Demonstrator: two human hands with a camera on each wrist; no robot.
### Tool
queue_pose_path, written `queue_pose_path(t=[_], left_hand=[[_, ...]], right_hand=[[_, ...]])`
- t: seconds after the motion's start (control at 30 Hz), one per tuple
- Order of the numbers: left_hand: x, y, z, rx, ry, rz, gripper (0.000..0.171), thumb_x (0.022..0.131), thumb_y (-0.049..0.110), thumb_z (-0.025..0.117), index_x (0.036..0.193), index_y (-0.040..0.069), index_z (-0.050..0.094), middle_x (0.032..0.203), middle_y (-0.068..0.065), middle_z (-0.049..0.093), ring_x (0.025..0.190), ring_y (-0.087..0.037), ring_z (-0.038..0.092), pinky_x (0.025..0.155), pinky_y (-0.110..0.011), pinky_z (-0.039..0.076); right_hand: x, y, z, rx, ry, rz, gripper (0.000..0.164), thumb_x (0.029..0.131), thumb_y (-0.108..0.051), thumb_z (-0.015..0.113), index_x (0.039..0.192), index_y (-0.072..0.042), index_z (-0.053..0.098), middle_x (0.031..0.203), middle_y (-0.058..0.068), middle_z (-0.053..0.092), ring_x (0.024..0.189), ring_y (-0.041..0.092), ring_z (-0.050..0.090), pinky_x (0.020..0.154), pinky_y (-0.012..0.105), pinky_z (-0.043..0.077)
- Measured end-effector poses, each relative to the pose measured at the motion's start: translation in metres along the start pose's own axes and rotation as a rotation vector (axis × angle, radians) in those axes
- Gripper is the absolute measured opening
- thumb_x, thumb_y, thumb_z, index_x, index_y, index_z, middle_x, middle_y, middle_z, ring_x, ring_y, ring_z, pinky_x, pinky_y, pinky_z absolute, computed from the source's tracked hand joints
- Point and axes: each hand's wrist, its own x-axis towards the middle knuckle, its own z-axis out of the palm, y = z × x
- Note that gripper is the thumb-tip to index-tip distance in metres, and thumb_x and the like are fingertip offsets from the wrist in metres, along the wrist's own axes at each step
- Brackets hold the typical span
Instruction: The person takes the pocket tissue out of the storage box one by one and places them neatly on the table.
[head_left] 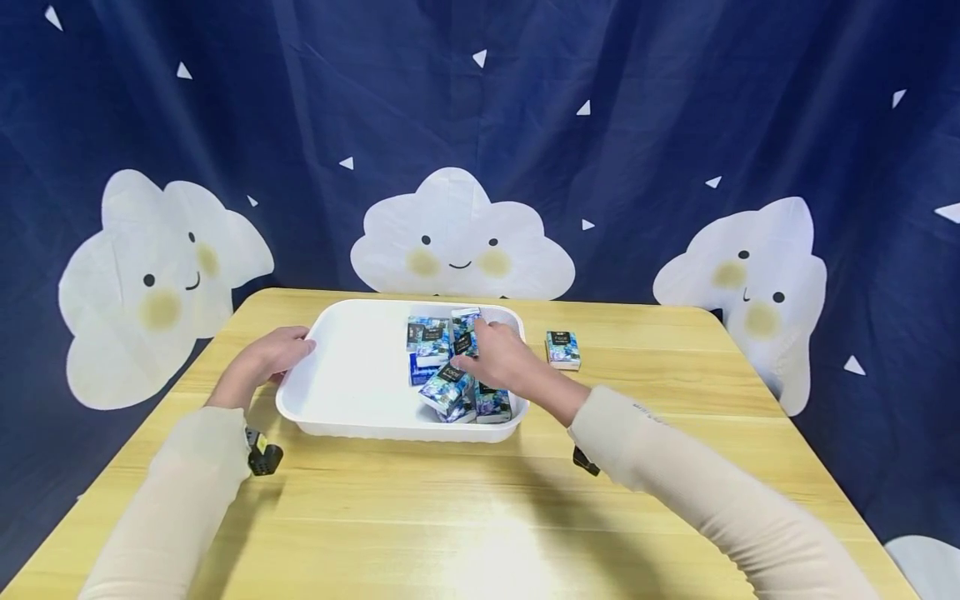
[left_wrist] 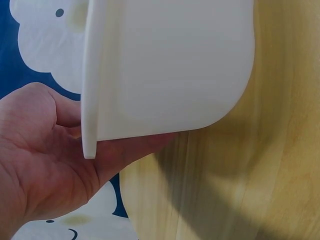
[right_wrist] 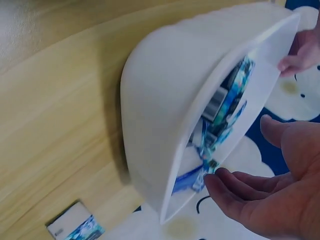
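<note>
A white tray (head_left: 352,400) stands on the wooden table, with several blue patterned tissue packs (head_left: 450,367) piled in its right half. My left hand (head_left: 298,347) grips the tray's left rim; in the left wrist view that hand (left_wrist: 75,150) is wrapped under the rim of the tray (left_wrist: 170,65). My right hand (head_left: 468,352) reaches into the tray over the pile. In the right wrist view this hand (right_wrist: 240,150) is spread, thumb apart, one fingertip touching a pack (right_wrist: 227,107). One more pack (head_left: 563,349) lies on the table right of the tray.
The table (head_left: 480,517) is bare wood in front of the tray and at both sides. A dark blue cloth with white clouds (head_left: 459,237) hangs right behind the table's far edge. Small black wrist cameras (head_left: 262,457) sit under both sleeves.
</note>
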Motion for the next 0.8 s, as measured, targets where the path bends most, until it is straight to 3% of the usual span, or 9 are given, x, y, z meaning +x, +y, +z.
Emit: queue_pose_path(t=[0.2, 0.47, 0.8], left_hand=[[-0.001, 0.001, 0.000, 0.020, 0.005, 0.003, 0.057, 0.110, 0.022, 0.030, 0.157, -0.007, 0.017, 0.146, -0.031, 0.036, 0.118, -0.040, 0.047, 0.080, -0.036, 0.048], [0.000, 0.001, 0.000, 0.014, 0.009, -0.001, 0.058, 0.109, 0.022, 0.029, 0.158, -0.006, 0.016, 0.148, -0.031, 0.035, 0.117, -0.039, 0.048, 0.078, -0.036, 0.048], [0.002, 0.002, 0.000, 0.005, -0.003, -0.013, 0.058, 0.109, 0.022, 0.029, 0.158, -0.006, 0.015, 0.150, -0.032, 0.033, 0.120, -0.040, 0.045, 0.081, -0.038, 0.048]], right_hand=[[-0.003, -0.010, 0.010, -0.027, -0.064, -0.025, 0.091, 0.094, -0.055, 0.067, 0.155, 0.003, 0.033, 0.144, 0.023, 0.055, 0.132, 0.034, 0.055, 0.109, 0.044, 0.046], [-0.005, -0.019, 0.018, -0.083, -0.089, -0.062, 0.094, 0.090, -0.060, 0.068, 0.152, 0.004, 0.038, 0.143, 0.022, 0.056, 0.136, 0.034, 0.052, 0.110, 0.044, 0.044], [-0.007, -0.026, 0.030, -0.153, -0.105, -0.049, 0.088, 0.086, -0.057, 0.075, 0.146, 0.002, 0.047, 0.136, 0.019, 0.061, 0.128, 0.032, 0.058, 0.106, 0.041, 0.049]])
